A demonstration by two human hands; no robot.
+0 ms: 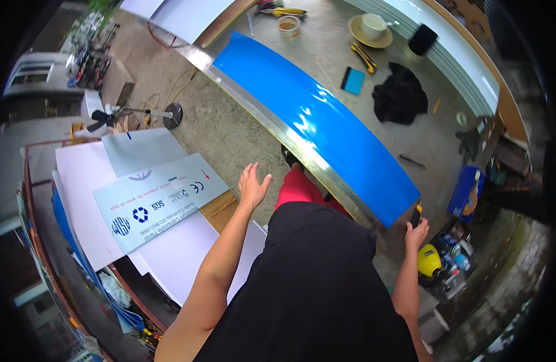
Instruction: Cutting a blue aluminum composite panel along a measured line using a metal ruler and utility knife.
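Observation:
A long glossy blue sheet (317, 127) lies along the near edge of the worktable (380, 142) in front of me. My right hand (417, 233) is closed around a black and yellow utility knife (416, 215), just beside the sheet's right end. My left hand (254, 186) hangs in the air off the table's near side, fingers apart, holding nothing. Below and left of it lies a pale printed composite panel (163, 196) on top of white panels (88, 199).
Across the table lie a blue squeegee (352, 81), a yellow-handled cutter (363, 58), a black cloth (400, 93), a tape roll (288, 26) and a cup (373, 26) on a plate. A fan (172, 115) stands on the floor at left. A yellow container (429, 260) sits at lower right.

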